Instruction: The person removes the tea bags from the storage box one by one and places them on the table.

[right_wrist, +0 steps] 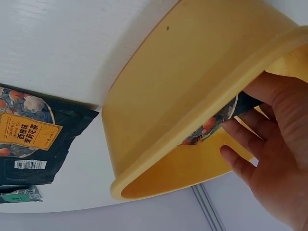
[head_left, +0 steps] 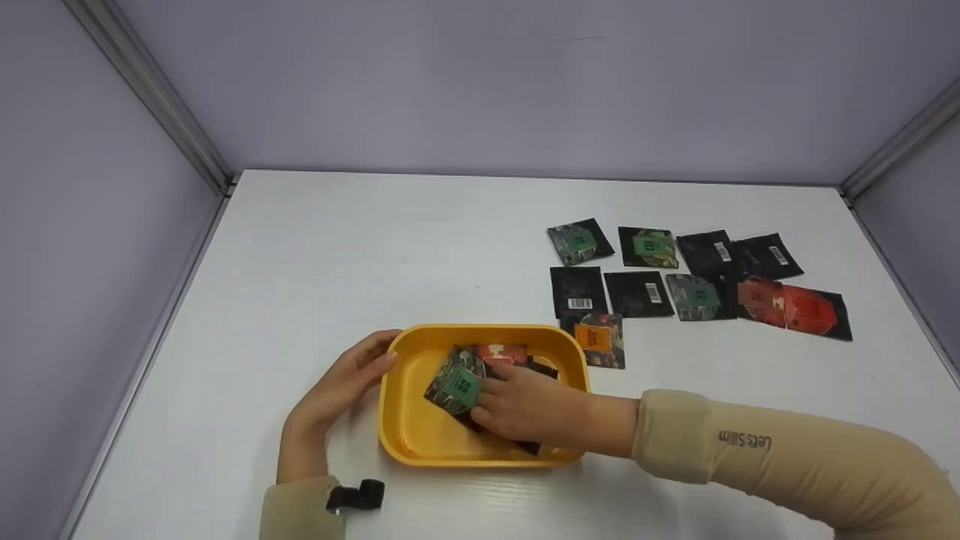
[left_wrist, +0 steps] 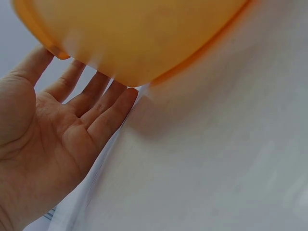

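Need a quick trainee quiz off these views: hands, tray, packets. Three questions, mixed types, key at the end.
1. Which hand reaches inside the yellow, round-cornered plastic tray?
2. True or false: the flat dark packet with an orange label lies on the white tabletop, outside the tray.
3. In the head view, the left hand touches the tray's: A) right end; B) left end; C) near long side.

Key: 1. The right hand. 2. True. 3. B.
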A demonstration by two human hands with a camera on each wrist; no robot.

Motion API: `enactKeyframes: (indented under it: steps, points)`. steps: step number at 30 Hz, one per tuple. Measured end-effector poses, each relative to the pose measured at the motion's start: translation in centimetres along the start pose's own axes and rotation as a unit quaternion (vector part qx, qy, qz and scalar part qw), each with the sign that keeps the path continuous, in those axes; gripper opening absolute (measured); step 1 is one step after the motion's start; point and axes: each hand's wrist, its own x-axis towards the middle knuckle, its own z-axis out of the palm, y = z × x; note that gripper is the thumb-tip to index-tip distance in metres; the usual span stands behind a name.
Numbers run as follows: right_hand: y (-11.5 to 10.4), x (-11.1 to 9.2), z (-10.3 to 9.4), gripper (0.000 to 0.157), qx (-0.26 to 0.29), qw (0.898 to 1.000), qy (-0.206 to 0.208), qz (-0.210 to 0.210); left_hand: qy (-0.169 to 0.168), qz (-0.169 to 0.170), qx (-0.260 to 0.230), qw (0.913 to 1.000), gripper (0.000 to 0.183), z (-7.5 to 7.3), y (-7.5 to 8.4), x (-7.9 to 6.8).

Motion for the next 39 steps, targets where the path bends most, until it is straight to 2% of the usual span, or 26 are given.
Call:
enactKeyframes:
  steps: [7, 11, 15, 17, 20, 24, 30, 31, 34, 37, 39]
  points:
    - [0.1, -0.5, -0.3, 0.009, 0.008, 1.000, 0.024, 0.010, 0.003, -0.001, 0.006, 1.0000, 0.043, 0.0, 0.0, 0.1]
    - [0.1, -1.1, -0.7, 0.004, 0.020, 0.999, 0.033, 0.020, 0.004, -0.003, 0.001, 1.0000, 0.042, 0.0, 0.1, 0.0]
    - [0.2, -2.0, -1.1, 0.008, 0.033, 0.998, 0.043, 0.029, 0.001, -0.002, 0.000, 1.0000, 0.043, 0.0, 0.0, -0.1]
    - [0.2, -2.4, -1.3, 0.008, 0.035, 0.997, 0.063, 0.035, 0.002, -0.002, 0.001, 1.0000, 0.043, 0.0, 0.0, -0.2]
    - [0.3, -3.2, -1.4, 0.009, 0.035, 0.991, 0.115, 0.053, 0.006, -0.006, 0.002, 1.0000, 0.043, 0.0, 0.0, -0.2]
    - [0.3, -4.5, -1.5, 0.011, 0.057, 0.975, 0.190, 0.097, 0.010, -0.013, 0.004, 0.9998, 0.045, 0.1, 0.0, -0.1]
    - [0.2, -7.3, -1.6, 0.020, 0.120, 0.948, 0.241, 0.168, 0.015, -0.017, 0.011, 0.9997, 0.045, 0.3, 0.1, 0.0]
    - [0.2, -7.7, -1.6, 0.020, 0.129, 0.942, 0.253, 0.180, 0.015, -0.017, 0.012, 0.9997, 0.045, 0.3, 0.1, 0.0]
    - [0.4, -9.1, -1.5, 0.005, 0.151, 0.918, 0.297, 0.214, 0.014, -0.019, 0.014, 0.9996, 0.044, 0.3, 0.2, 0.0]
    - [0.6, -10.3, -1.5, 0.010, 0.180, 0.895, 0.326, 0.247, 0.015, -0.020, 0.012, 0.9996, 0.044, 0.2, 0.1, 0.0]
    - [0.7, -11.0, -1.4, 0.008, 0.200, 0.880, 0.337, 0.267, 0.018, -0.024, 0.015, 0.9994, 0.044, 0.2, 0.0, 0.0]
